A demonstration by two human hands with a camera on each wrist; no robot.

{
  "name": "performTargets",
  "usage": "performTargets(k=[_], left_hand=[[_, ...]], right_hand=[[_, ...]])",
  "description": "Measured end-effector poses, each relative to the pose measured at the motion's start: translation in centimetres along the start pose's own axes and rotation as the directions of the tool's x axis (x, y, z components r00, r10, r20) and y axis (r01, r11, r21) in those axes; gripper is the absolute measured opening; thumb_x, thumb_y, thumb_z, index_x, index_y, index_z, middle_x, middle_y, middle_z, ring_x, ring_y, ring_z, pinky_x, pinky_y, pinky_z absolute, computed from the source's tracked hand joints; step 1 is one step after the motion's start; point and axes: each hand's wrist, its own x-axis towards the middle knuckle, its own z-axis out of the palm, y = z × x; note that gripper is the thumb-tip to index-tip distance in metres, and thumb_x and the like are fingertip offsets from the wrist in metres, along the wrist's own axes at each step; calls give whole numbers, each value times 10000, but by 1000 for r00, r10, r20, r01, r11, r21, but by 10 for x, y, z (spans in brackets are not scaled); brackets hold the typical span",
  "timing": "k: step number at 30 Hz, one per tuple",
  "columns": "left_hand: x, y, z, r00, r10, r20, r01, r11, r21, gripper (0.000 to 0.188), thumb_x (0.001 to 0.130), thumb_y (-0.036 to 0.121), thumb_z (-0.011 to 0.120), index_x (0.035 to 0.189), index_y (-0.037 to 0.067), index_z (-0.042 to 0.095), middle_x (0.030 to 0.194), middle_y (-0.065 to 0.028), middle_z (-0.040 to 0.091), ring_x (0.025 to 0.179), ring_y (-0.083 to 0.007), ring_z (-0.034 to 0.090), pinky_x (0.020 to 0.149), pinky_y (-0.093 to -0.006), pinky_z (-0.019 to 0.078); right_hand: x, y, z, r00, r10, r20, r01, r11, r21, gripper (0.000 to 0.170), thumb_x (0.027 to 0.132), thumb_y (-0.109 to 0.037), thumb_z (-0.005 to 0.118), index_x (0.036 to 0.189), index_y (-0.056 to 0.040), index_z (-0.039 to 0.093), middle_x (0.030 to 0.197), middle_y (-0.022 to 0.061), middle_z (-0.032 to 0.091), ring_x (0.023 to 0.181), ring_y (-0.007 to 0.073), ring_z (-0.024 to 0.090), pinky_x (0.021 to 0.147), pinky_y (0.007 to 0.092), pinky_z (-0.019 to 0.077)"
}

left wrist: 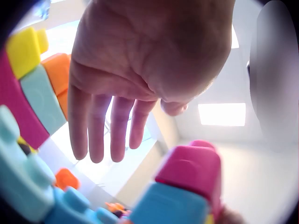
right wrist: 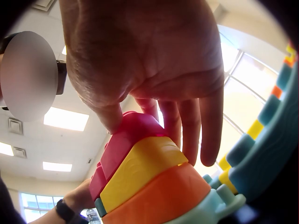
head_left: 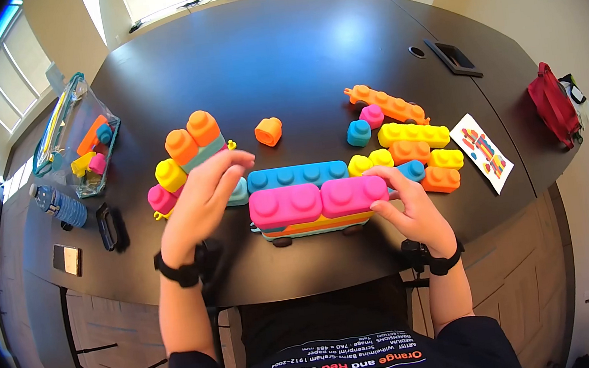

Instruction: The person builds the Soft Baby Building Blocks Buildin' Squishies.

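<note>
Pink blocks (head_left: 298, 213), two of them end to end, sit on top of a wheeled stack (head_left: 325, 226) on the person's side of the table (head_left: 294, 59). From the right wrist you can see the layers under the pink at that end: yellow, then orange, then a light teal base. The left wrist view shows blue under the other end.

Right hand (head_left: 419, 209) has the right end of the pink pinched, thumb on the near side and index finger over the far side, with the other fingers hanging fairly straight behind. Left hand (head_left: 201, 199) holds nothing – fingers long and pretty straight, small gaps between them, up by the left end of the stack.

Just behind the stack there's a long blue block (head_left: 297, 175) with a light teal one (head_left: 238, 192) at its left end. Stepped pile (head_left: 183, 147) of orange, yellow and pink off to the left, lone orange block (head_left: 269, 133) further back. Over on the right – a yellow bar (head_left: 413, 135), an orange wheeled base (head_left: 388, 104) and a printed card (head_left: 483, 153). Water bottle (head_left: 59, 205) stands at far left, next to a clear bag (head_left: 115, 125) with more blocks inside
</note>
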Motion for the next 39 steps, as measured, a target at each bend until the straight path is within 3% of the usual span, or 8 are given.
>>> performTargets(k=[1,3,12,14,21,23,28,39], left_hand=[[10,-6,-1,1000,0,0,0,1000,1,296,1027,183,623,1247,-9,670,1158,-128,721,1109,-249,695,988,-367,535],[27,-22,0,973,118,200,-195,881,430,285,979,155,698,1219,6,671,1131,-160,727,1066,-320,693,939,-415,538],[57,-39,25,875,-144,462,-195,768,610,374,861,99,752,1213,26,650,1139,-154,694,1087,-366,683,941,-456,557],[52,-31,15,919,77,387,-265,848,459,388,893,93,749,1262,36,647,1160,-160,671,1093,-355,656,952,-407,534],[14,30,1,962,269,-42,-239,908,345,502,904,13,737,1389,42,613,1251,-134,648,1140,-281,629,991,-353,495],[1,38,5,947,298,-119,-267,937,226,509,911,86,774,1389,36,603,1262,-164,665,1129,-344,648,1001,-400,513],[-20,37,26,937,329,-121,-315,941,123,509,898,106,792,1378,51,630,1261,-158,661,1141,-350,646,1005,-405,510],[-31,30,39,937,315,-155,-303,948,93,468,905,99,795,1351,65,659,1254,-134,662,1127,-317,654,980,-399,524]], right_hand=[[0,-1,0,1000,-2,0,2,1000,-7,518,991,-244,753,1424,-34,560,1337,177,672,1205,322,668,1020,398,541],[0,-2,-1,1000,-4,0,4,1000,-14,517,992,-245,753,1423,-35,561,1336,176,672,1206,321,668,1020,399,541],[-1,-1,0,1000,-1,-4,1,1000,-11,510,998,-266,747,1419,-44,564,1322,174,680,1202,331,670,1023,400,533],[-1,-4,0,1000,-8,-7,8,1000,-16,508,997,-270,747,1415,-46,565,1322,169,681,1201,333,671,1019,400,534],[3,-3,-6,999,-28,44,32,994,-101,569,1001,-269,742,1480,-52,526,1346,161,672,1211,313,677,1038,412,527],[8,0,-3,992,-73,-108,89,985,147,668,1010,-292,735,1564,-58,443,1388,166,647,1217,302,679,1063,423,513],[21,-11,-2,934,-259,-245,317,918,238,674,1008,-316,739,1561,-52,460,1344,161,656,1188,256,674,1059,401,511],[10,-13,5,967,-103,-235,150,970,190,399,1008,-215,720,1353,-41,621,1223,88,677,1107,194,663,1009,373,533]])
